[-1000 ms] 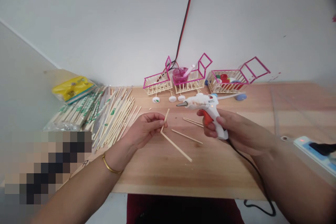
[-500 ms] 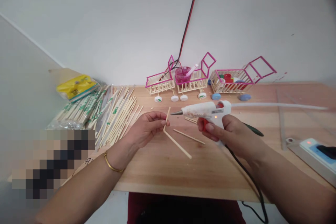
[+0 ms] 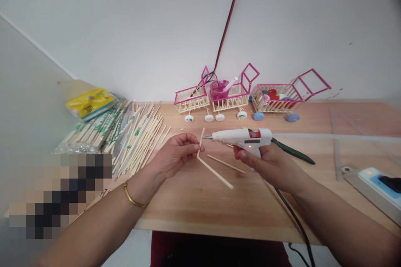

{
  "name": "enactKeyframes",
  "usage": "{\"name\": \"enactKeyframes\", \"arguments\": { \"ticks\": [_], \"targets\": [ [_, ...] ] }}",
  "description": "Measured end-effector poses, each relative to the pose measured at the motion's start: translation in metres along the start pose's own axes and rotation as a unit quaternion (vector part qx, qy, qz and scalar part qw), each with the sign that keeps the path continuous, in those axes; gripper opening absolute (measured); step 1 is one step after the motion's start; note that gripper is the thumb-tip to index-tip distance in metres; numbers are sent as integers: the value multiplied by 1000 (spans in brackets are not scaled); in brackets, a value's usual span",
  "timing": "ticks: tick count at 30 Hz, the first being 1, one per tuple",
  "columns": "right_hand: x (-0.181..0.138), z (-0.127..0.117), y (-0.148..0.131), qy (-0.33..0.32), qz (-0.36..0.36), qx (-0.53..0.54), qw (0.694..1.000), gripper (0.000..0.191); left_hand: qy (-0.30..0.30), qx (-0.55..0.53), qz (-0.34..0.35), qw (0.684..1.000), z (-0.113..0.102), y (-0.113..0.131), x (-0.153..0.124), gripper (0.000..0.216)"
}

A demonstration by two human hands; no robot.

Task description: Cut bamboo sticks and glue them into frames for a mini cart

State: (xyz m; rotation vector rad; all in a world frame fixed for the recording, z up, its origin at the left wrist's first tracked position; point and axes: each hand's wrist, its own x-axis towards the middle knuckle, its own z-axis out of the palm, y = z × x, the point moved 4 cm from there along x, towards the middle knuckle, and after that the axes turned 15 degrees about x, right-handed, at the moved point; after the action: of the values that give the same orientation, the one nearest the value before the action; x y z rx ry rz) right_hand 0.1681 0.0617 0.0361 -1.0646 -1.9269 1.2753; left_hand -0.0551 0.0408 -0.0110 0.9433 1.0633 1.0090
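My left hand (image 3: 175, 154) pinches a short bamboo stick (image 3: 201, 141) that joins a longer stick (image 3: 216, 173) at an angle, forming an L shape just above the wooden table (image 3: 250, 200). My right hand (image 3: 272, 164) grips a white hot glue gun (image 3: 241, 137) with a red trigger. The gun lies level and its metal nozzle touches or nearly touches the upper end of the short stick. A clear glue stick (image 3: 338, 137) juts from the gun's back to the right. A loose stick (image 3: 226, 163) lies on the table below the gun.
A heap of bamboo sticks (image 3: 131, 133) and a yellow packet (image 3: 90, 102) lie at the left. Three small stick carts with pink frames (image 3: 238, 94) stand by the wall. Green-handled pliers (image 3: 294, 152), a ruler (image 3: 336, 150) and a power strip (image 3: 379, 183) sit on the right.
My right hand has levelled the glue gun and moved it left, bringing the nozzle to the stick my left hand holds. The left hand has stayed nearly still.
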Motion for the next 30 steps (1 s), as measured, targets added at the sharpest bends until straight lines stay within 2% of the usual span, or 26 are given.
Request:
{"name": "enactKeyframes", "arguments": {
  "ticks": [8, 30],
  "targets": [
    [1, 0, 3, 4, -24, -43, 999, 29, -4, -8, -2, 1000, 1, 1, -1, 24],
    [4, 2, -2, -10, -21, -19, 1000, 26, -9, -4, 1, 1000, 2, 2, -1, 25]
  ]
}}
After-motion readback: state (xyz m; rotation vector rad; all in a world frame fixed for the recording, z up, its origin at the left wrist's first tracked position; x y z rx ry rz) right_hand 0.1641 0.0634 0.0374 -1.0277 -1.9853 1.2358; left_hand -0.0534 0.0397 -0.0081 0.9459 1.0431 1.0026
